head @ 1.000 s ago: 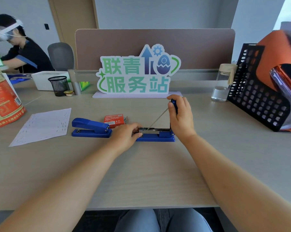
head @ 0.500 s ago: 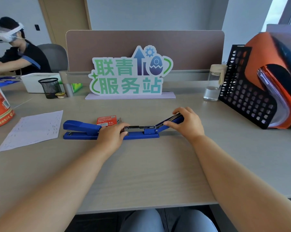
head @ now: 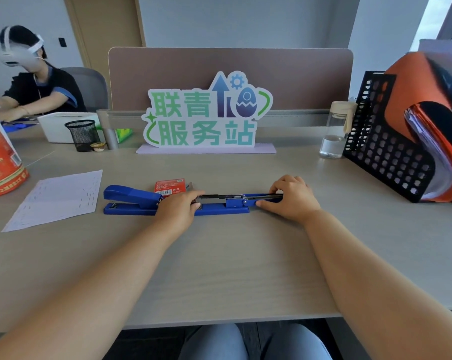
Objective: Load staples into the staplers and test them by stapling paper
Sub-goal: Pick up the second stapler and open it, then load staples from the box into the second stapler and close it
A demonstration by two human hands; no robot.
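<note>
At the middle of the pale worktop [head: 219,268], before a brown partition [head: 297,79], the opened stapler [head: 235,202] is gripped by the left hand [head: 178,211] and right hand [head: 295,198].

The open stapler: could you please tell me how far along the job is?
Done, it seems: the paper already carries rows of small marks, probably staples. In hand: the open stapler lies with its cover folded out flat, the left hand holding its front end and the right hand gripping the cover. Left: closing it and testing it. I cannot see whether staples are in.
</note>
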